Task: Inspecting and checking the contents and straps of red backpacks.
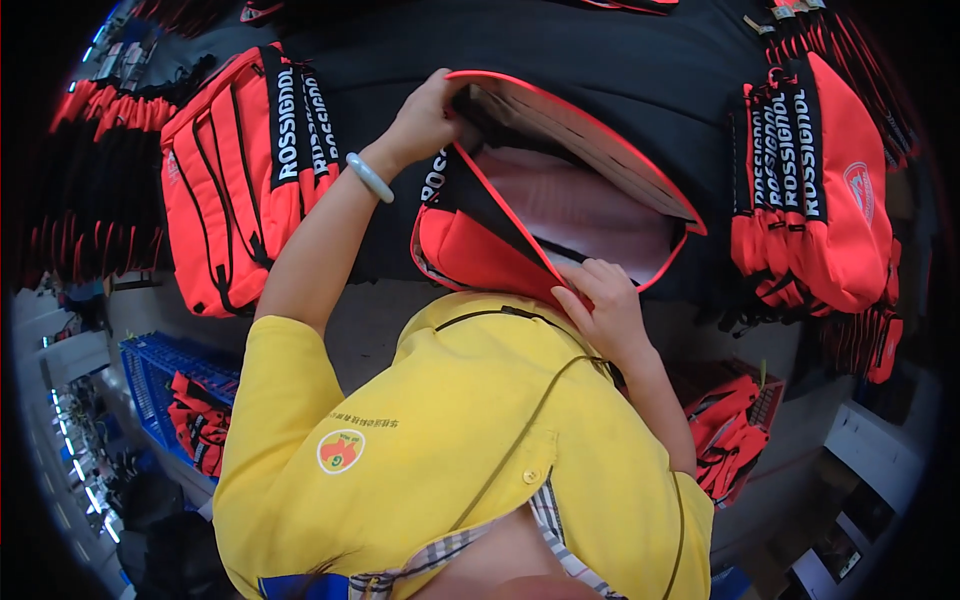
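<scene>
In front of my body lies a red and black backpack point(468, 246), its mouth spread wide and its pale lining showing. My left hand point(428, 122) is closed on the far left corner of the opening, where the red-edged flap point(585, 125) meets the side; a pale bangle point(370, 178) circles that wrist. Along the near rim, my right hand point(606, 308) grips the red-trimmed edge, thumb outside and fingers reaching over into the opening. Part of the near face is hidden by my chest and right hand.
A black-covered table point(400, 40) carries the work. Stacked red and black backpacks stand at left point(225, 185) and right point(840, 190). More red and black pieces point(100, 180) hang at far left. Below are a blue crate point(150, 375) and a red crate point(768, 395) holding red pieces.
</scene>
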A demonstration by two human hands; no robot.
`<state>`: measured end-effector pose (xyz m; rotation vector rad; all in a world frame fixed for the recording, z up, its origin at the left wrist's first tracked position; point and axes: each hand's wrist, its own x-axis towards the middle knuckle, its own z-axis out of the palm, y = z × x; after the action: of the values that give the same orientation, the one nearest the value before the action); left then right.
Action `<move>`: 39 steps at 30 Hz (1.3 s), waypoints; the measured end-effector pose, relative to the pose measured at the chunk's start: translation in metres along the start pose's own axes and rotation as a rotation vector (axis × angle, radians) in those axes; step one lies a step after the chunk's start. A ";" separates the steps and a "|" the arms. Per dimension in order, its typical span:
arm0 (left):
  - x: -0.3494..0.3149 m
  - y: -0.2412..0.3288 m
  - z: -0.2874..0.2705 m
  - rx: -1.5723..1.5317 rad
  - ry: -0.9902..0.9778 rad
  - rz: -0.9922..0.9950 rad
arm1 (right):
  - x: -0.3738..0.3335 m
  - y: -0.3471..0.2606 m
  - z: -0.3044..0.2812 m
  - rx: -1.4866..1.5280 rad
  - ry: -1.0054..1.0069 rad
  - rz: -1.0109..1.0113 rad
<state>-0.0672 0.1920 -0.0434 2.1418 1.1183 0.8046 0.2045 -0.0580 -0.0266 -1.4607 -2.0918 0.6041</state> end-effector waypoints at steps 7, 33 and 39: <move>-0.023 0.080 0.000 -0.190 -0.256 -0.129 | -0.015 0.058 0.063 0.264 -0.230 0.098; -0.101 0.113 0.009 -0.335 -0.417 -0.118 | 0.041 -0.052 0.010 0.270 0.256 -0.184; -0.100 0.122 0.007 -0.291 -0.382 -0.041 | 0.039 -0.055 0.008 0.347 0.303 -0.102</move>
<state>-0.0483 0.0472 0.0165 1.9157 0.7909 0.4760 0.1484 -0.0395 0.0075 -1.1615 -1.7157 0.6260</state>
